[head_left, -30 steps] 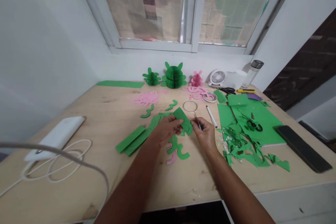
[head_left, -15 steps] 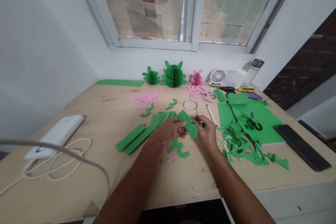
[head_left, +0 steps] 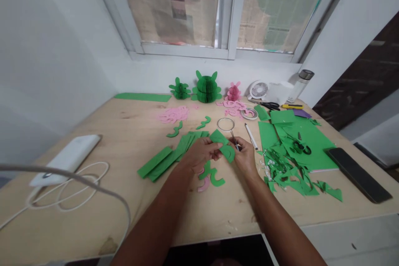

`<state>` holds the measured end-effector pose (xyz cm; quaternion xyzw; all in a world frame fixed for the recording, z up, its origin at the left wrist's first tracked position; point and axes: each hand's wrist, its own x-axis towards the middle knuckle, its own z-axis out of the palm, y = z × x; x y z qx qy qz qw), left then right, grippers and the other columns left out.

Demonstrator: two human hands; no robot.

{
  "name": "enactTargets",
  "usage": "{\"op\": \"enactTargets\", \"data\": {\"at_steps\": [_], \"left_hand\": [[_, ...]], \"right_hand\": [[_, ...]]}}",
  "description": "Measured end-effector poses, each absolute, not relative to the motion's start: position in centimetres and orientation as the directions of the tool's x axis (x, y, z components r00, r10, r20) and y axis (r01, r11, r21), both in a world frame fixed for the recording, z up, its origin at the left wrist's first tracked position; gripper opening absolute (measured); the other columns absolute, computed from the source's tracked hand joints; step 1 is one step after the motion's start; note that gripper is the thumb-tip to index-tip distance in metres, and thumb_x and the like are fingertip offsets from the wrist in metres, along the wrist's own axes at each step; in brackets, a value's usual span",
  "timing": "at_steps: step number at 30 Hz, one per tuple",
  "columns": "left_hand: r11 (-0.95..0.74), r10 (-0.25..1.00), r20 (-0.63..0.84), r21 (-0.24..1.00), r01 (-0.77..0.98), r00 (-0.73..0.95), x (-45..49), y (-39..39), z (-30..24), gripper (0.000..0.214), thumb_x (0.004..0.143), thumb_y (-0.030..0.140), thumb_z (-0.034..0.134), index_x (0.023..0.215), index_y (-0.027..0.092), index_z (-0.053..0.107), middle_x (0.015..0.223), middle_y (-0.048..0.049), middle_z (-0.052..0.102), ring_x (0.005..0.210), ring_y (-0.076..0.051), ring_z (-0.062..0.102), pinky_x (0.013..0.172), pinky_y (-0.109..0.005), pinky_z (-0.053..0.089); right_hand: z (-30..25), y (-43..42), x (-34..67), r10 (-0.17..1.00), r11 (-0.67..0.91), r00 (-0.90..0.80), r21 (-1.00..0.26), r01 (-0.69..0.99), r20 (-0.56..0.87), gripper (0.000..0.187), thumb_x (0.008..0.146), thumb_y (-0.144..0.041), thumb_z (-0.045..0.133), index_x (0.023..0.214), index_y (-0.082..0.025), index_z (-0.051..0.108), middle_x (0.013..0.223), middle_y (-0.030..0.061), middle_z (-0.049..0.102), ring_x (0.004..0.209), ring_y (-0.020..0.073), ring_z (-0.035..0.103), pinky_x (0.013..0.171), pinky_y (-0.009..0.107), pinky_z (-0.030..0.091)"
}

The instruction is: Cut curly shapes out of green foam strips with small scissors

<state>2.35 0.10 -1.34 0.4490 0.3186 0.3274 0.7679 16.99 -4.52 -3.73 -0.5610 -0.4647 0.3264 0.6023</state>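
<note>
My left hand (head_left: 199,153) pinches a folded piece of green paper (head_left: 222,144) over the middle of the wooden table (head_left: 131,133). My right hand (head_left: 245,156) is closed round small scissors (head_left: 234,140), whose blades meet the right edge of that paper. Just below my hands lie cut green curved shapes (head_left: 213,176) and a pink curved shape (head_left: 204,186). Folded green strips (head_left: 165,158) lie to the left of my left hand.
Green paper scraps (head_left: 289,174) and green sheets (head_left: 296,133) cover the right side, with a dark phone (head_left: 358,174). A white power bank (head_left: 67,158) with its cable sits left. Paper figures (head_left: 205,87), pink cutouts (head_left: 174,114), a tape ring (head_left: 225,124), pen (head_left: 251,136), fan (head_left: 258,90) and bottle (head_left: 299,85) stand farther back.
Both hands have drawn slightly closer together, and the green paper has been turned a little in my left hand. The scissors stay at its edge.
</note>
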Motion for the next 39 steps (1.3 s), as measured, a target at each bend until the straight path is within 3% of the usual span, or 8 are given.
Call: {"op": "enactTargets", "data": {"at_steps": [7, 17, 25, 39], "left_hand": [[0.31, 0.861, -0.133, 0.903, -0.298, 0.491, 1.0, 0.9, -0.7, 0.022, 0.061, 0.028, 0.082, 0.062, 0.011, 0.069, 0.055, -0.0042, 0.064, 0.05, -0.011, 0.055, 0.05, -0.024, 0.041], [0.252, 0.878, -0.069, 0.908, -0.334, 0.474, 0.7, 1.0, 0.0, 0.022, 0.061, 0.029, 0.082, 0.06, 0.012, 0.069, 0.053, -0.0023, 0.062, 0.049, -0.01, 0.053, 0.052, -0.024, 0.04], [0.232, 0.873, -0.032, 0.905, -0.357, 0.486, 0.8, 0.7, 0.4, 0.023, 0.06, 0.031, 0.083, 0.057, 0.013, 0.068, 0.051, -0.0021, 0.06, 0.049, -0.011, 0.05, 0.052, -0.026, 0.038], [0.187, 0.859, 0.007, 0.927, -0.326, 0.511, 1.1, 0.4, 0.2, 0.02, 0.063, 0.03, 0.08, 0.061, 0.013, 0.069, 0.053, -0.0022, 0.063, 0.049, -0.012, 0.056, 0.055, -0.028, 0.045]], "right_hand": [[-2.9, -5.0, 16.6, 0.934, 0.17, 0.271, -0.956, 0.238, 0.233, 0.022, 0.08, -0.038, 0.058, 0.076, -0.018, 0.066, 0.066, 0.002, 0.06, 0.067, 0.0187, 0.053, 0.059, 0.027, 0.041], [-2.3, -5.5, 15.9, 0.981, 0.17, 0.062, -0.967, 0.19, 0.185, 0.048, 0.086, -0.06, 0.05, 0.058, -0.02, 0.046, 0.053, -0.0049, 0.035, 0.051, 0.0115, 0.032, 0.049, 0.026, 0.023], [-2.3, -5.7, 15.7, 1.0, 0.015, 0.01, -0.999, 0.036, 0.016, 0.056, 0.083, -0.066, 0.047, 0.054, -0.019, 0.05, 0.045, -0.0036, 0.039, 0.042, 0.0092, 0.029, 0.042, 0.025, 0.017], [-1.5, -6.1, 15.2, 0.998, 0.056, -0.015, -0.998, -0.027, 0.056, 0.054, 0.079, -0.07, 0.052, 0.07, -0.017, 0.06, 0.045, -0.0057, 0.037, 0.04, 0.009, 0.025, 0.04, 0.025, 0.015]]}}
